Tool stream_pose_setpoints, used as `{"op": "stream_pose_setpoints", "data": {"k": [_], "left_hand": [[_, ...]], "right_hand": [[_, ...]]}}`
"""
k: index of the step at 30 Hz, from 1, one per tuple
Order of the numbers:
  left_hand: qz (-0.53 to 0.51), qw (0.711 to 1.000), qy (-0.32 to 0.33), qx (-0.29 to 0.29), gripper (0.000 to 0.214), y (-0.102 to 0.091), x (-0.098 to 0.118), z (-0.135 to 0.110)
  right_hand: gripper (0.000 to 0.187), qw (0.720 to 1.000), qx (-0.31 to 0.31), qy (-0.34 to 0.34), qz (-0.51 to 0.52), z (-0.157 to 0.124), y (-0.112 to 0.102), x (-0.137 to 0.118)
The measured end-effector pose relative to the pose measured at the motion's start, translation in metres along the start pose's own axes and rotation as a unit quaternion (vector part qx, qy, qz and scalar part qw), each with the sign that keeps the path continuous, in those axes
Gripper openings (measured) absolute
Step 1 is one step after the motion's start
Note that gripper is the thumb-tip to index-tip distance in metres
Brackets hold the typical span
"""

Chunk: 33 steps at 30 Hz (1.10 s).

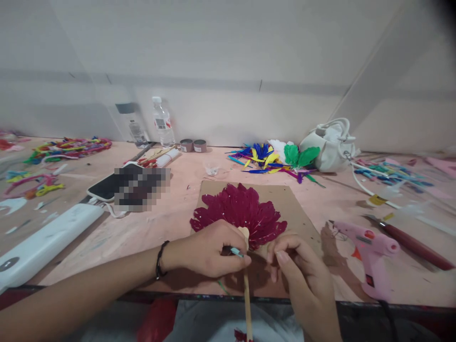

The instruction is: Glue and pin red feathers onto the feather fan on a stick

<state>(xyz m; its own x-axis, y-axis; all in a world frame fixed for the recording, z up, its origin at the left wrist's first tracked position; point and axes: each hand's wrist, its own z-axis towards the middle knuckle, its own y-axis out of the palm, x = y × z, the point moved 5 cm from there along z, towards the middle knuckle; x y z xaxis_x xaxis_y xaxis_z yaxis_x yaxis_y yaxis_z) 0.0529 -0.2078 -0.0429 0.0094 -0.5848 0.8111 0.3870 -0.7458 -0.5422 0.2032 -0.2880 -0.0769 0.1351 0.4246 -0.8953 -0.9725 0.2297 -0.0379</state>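
Observation:
A fan of dark red feathers (242, 209) lies over a brown board (281, 194), with small white dots on the feathers. My left hand (213, 251) is closed around the fan's wooden stick (247, 289), just below the feathers. A small pale-blue piece (236, 251) shows between its fingers; what it belongs to is hidden. Right of the stick, my right hand (302, 270) is apart from the fan. Its thumb and forefinger are pinched together, and anything between them is too small to tell. Dark red feather bits (241, 335) show at the stick's lower end.
A pink glue gun (372, 251) stands at right beside a red-handled knife (416, 244). Coloured feathers (265, 156) and a white bag (326, 147) are behind the board. At left lie a phone (107, 183) and a white power bank (53, 242); a water bottle (163, 123) stands behind.

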Motion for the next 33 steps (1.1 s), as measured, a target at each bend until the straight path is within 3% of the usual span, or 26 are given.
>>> {"op": "stream_pose_setpoints", "data": {"k": [3, 6, 14, 28, 33], "left_hand": [[0.065, 0.998, 0.014, -0.011, 0.025, -0.002, -0.001, 0.000], [0.136, 0.990, 0.020, 0.017, 0.014, -0.007, 0.006, -0.002], [0.274, 0.957, 0.074, 0.065, 0.031, -0.005, 0.026, -0.004], [0.387, 0.900, 0.173, 0.098, 0.021, 0.000, 0.035, -0.009], [0.432, 0.879, 0.184, 0.083, 0.018, 0.002, 0.032, -0.010]], "right_hand": [[0.022, 1.000, -0.001, 0.006, 0.000, 0.000, -0.001, 0.002], [0.022, 1.000, 0.001, 0.011, -0.013, 0.000, 0.000, 0.003], [0.016, 0.999, 0.020, 0.020, -0.031, 0.003, -0.002, 0.006], [0.024, 0.999, -0.007, 0.045, -0.015, 0.002, -0.001, 0.009], [0.027, 0.998, -0.028, 0.061, 0.005, 0.001, -0.001, 0.009]]}}
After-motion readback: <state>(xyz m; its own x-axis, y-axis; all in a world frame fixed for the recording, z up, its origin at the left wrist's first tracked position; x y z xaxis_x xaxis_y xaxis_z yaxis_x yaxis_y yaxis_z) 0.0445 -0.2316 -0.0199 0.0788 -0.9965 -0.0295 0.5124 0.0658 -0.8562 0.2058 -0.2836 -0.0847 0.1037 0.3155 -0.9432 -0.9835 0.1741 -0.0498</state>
